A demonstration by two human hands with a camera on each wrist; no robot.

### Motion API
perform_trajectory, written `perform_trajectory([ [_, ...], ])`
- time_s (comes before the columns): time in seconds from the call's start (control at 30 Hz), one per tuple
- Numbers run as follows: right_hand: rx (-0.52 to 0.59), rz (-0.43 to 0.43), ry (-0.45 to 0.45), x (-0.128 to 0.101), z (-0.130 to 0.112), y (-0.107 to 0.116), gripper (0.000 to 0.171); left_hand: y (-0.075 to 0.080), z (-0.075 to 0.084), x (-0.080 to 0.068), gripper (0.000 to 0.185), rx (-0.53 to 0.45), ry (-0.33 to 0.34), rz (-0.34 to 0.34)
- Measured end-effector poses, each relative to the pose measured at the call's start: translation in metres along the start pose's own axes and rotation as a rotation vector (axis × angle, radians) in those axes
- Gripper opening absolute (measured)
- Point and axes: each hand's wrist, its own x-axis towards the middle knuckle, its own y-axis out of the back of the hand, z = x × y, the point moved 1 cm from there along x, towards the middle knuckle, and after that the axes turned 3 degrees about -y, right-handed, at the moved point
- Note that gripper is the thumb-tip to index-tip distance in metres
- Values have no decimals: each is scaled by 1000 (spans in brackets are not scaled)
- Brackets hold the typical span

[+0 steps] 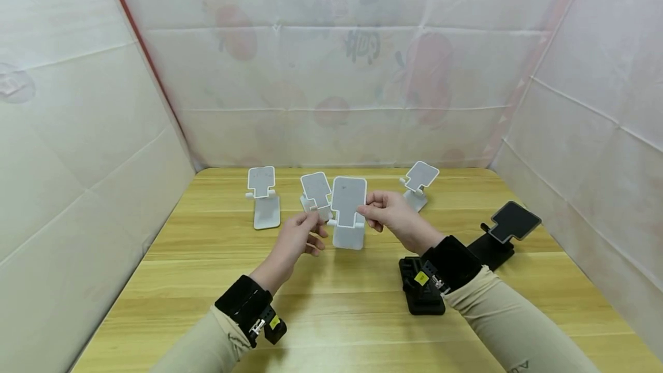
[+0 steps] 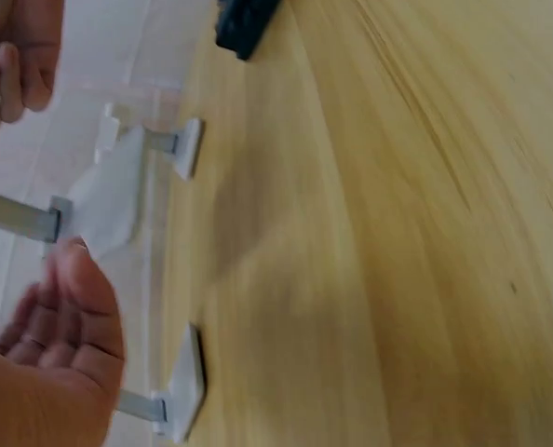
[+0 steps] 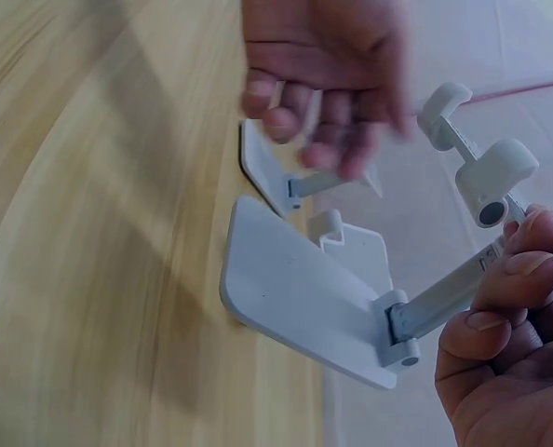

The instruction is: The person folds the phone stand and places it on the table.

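Note:
A white folding phone stand with a grey pad is in my right hand, pinched at the right edge of its upper plate. Its base hangs tilted off the table in the right wrist view. Just left of this stand is my left hand, fingers loosely bent with nothing between them. In the right wrist view the left hand is blurred and apart from the held stand. Behind the left fingertips stands another white phone stand, its lower part partly hidden.
White phone stands also sit at the back left and back right. A black phone stand stands on the right of the wooden table. Another black object lies under the right wrist. Fabric walls enclose the table's back and sides.

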Motion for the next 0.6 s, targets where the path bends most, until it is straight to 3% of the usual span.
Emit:
perform_trajectory([
  [0.13,11,-10,7,-1,-1,0,19,2,-11,0,37,110,74,4],
  [0.23,19,-20,15,0,-2,0,19,1,-17,0,47,120,111,-40],
  [0.47,47,-35,29,0,-2,-3,16,0,-26,10,52,-106,127,-188],
  [0.6,53,-46,30,0,-2,-4,15,0,-28,15,49,-212,122,-233],
])
